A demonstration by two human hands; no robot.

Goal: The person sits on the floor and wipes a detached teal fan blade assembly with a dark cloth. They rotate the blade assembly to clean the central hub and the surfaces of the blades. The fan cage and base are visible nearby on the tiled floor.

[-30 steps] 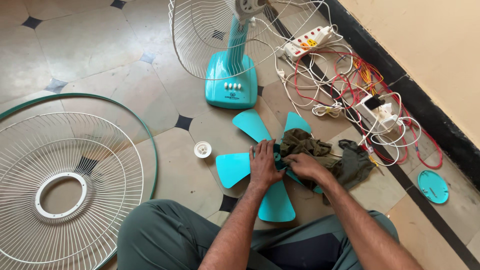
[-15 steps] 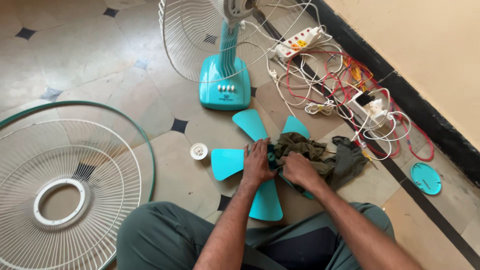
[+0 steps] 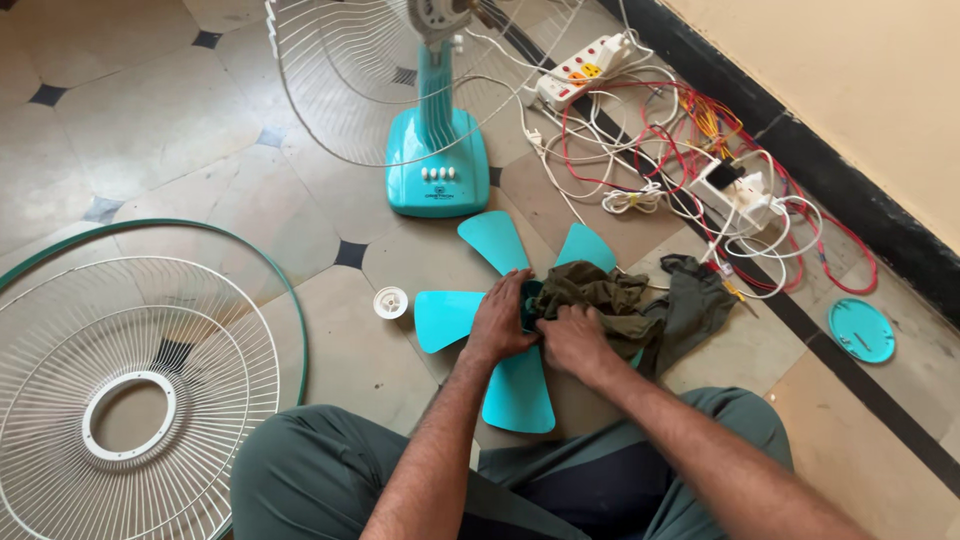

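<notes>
A turquoise fan blade (image 3: 517, 388) with several vanes lies flat on the tiled floor in front of me. My left hand (image 3: 499, 318) rests on its hub and holds it down. My right hand (image 3: 568, 338) presses a crumpled olive-green cloth (image 3: 610, 297) against the blade beside the hub. The cloth trails off to the right over one vane. My knees in green trousers fill the bottom of the view.
A turquoise fan stand (image 3: 437, 170) with its white rear grille (image 3: 340, 90) rises behind the blade. A loose white front grille (image 3: 130, 395) lies at left. A small white cap (image 3: 390, 302), a turquoise round disc (image 3: 861, 330), a power strip (image 3: 585, 68) and tangled wires (image 3: 700, 160) run along the wall.
The view has shifted, so everything sits a little further left. My right hand has slid the cloth slightly across the blade near the hub; my left hand stays on the hub.
</notes>
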